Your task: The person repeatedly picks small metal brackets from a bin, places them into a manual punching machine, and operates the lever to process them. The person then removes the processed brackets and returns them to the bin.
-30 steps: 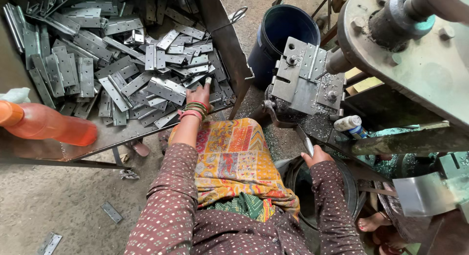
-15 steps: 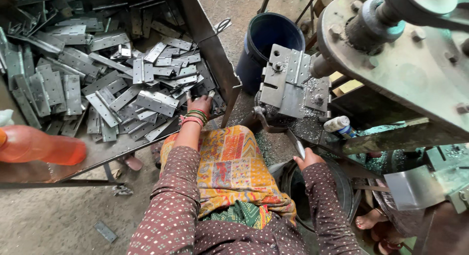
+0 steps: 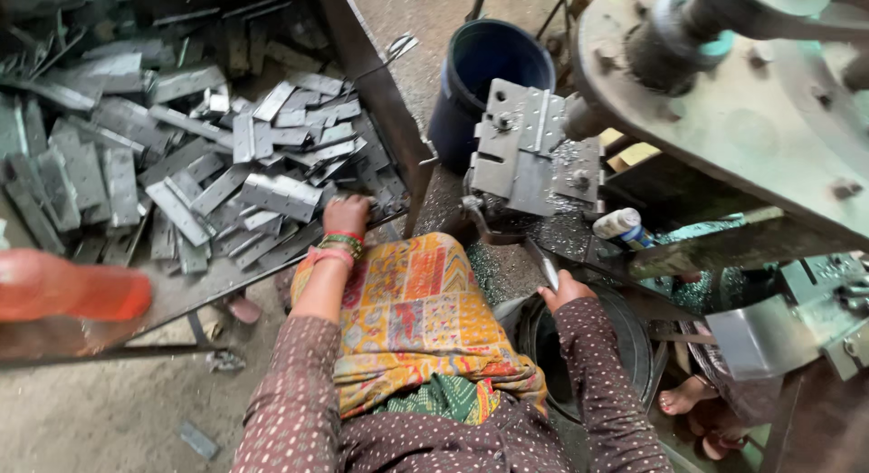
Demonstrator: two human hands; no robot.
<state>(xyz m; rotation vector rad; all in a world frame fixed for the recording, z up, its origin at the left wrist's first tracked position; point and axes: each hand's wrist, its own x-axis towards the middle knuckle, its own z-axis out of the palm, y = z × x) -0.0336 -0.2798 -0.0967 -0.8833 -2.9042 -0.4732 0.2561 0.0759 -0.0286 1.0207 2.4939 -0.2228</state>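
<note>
My left hand (image 3: pixel 348 213) rests on the near edge of a heap of flat grey metal plates (image 3: pixel 181 165) in a big metal tray (image 3: pixel 380 102); its fingers curl over a plate, though I cannot tell how firmly. My right hand (image 3: pixel 563 290) is closed on a thin flat metal piece (image 3: pixel 546 267) just below the press tooling block (image 3: pixel 525 147). A patterned orange cloth (image 3: pixel 412 319) covers my lap between the two arms.
A dark blue bucket (image 3: pixel 489 70) stands behind the tooling block. A large press wheel (image 3: pixel 742 102) fills the upper right. An orange bottle (image 3: pixel 72 292) lies at the left. A black round tub (image 3: pixel 588 346) sits below my right hand. Another person's bare foot (image 3: pixel 688 396) shows at the lower right.
My left hand stays at the plate heap and my right hand stays below the press block with the metal piece. The view has shifted slightly, so everything sits a little lower.
</note>
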